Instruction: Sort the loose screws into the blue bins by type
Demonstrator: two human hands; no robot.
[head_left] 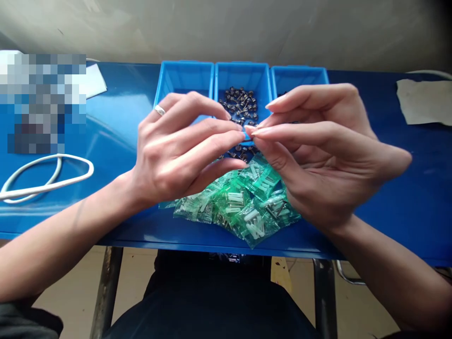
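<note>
My left hand [176, 146] has its fingers stretched forward and its thumb apart below them, with nothing seen between. Its fingertips come close to those of my right hand [318, 150], which is pinched at thumb and forefinger. Whatever sits in that pinch is too small and covered to name. Both hands hover above a heap of green clear packets [243, 202] holding white plastic plugs and screws. Behind the fingertips, loose metal screws [242, 101] lie in the middle blue bin [242, 70]; more dark screws [243, 153] show just in front of it.
A left blue bin [185, 75] and a right blue bin [300, 73] flank the middle one on the blue table [134, 226]. A white cable loop [70, 157] lies at left, below a blurred patch. Pale paper [423, 101] rests at far right. A wall stands behind.
</note>
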